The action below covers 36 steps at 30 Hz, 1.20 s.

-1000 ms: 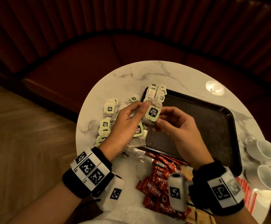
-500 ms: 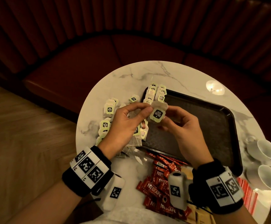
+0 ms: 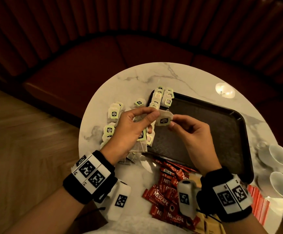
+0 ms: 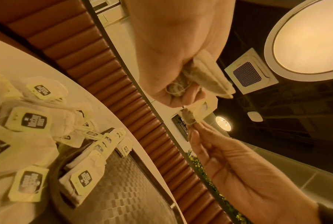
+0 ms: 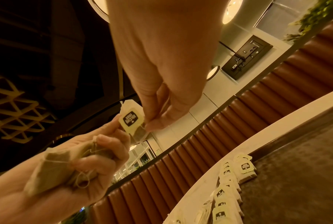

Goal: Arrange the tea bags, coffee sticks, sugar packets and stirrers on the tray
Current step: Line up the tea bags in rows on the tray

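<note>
The left hand (image 3: 130, 130) and right hand (image 3: 190, 132) both pinch one pale paper tea bag with a green-and-black tag (image 3: 164, 119) between them; the left also curls round a crumpled bag (strings dangling). Below lie the black rectangular plastic tray (image 3: 221, 132) and round white marble table (image 3: 137, 81). The tag's label faces up, its long axis running hand to hand.

Tea bags (image 3: 112, 114) pale green with black labels; tray (image 3: 204, 132) black, fine checked texture; surface (image 3: 154, 76) white marble, grey-veined; coffee sticks (image 3: 161, 195) red with white lettering; cups (image 3: 279, 155) white.
</note>
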Tool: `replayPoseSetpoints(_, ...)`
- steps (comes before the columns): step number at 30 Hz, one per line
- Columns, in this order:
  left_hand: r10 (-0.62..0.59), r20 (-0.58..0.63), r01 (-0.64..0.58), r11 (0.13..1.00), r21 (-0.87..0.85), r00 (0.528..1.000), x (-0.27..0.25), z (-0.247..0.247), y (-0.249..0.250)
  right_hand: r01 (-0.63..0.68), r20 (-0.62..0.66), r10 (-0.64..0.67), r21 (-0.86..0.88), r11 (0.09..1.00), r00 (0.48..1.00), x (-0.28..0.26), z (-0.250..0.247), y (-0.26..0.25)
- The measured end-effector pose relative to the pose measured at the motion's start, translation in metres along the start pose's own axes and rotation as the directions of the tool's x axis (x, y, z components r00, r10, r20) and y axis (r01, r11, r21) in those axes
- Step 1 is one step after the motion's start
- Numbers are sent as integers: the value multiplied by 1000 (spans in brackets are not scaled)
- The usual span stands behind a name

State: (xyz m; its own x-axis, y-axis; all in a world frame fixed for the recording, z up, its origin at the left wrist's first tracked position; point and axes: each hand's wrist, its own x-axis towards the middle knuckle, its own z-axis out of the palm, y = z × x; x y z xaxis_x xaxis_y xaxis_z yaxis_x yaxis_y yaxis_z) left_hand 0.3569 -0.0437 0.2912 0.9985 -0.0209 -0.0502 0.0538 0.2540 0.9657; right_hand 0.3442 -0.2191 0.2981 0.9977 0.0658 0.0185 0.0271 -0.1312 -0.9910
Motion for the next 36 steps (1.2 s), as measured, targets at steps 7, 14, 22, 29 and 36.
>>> replayPoseSetpoints(7, -25, 36, 25, 1000, 2, 999, 4, -4, 0, -4, -16, 4, 6, 1000, 1000, 10, 0, 2)
replayPoseSetpoints(14, -204, -105, 195, 977, -86, 973, 12, -11, -8, -142, -37, 144, 41, 989, 989, 32, -7, 11)
replayPoseSetpoints(22, -348, -96, 351, 936, 12, 932, 5, -15, -25, -483, -285, 460, -12, 875, 841, 123, -31, 113)
replayPoseSetpoints(29, -353, -131, 360, 932, 37, 927, 5, -25, -33, -518, -273, 484, -69, 852, 832, 162, -22, 141)
replayPoseSetpoints(36, -361, -153, 371, 927, 49, 920, 6, -29, -36, -516, -319, 449, -169, 840, 835, 170, -19, 149)
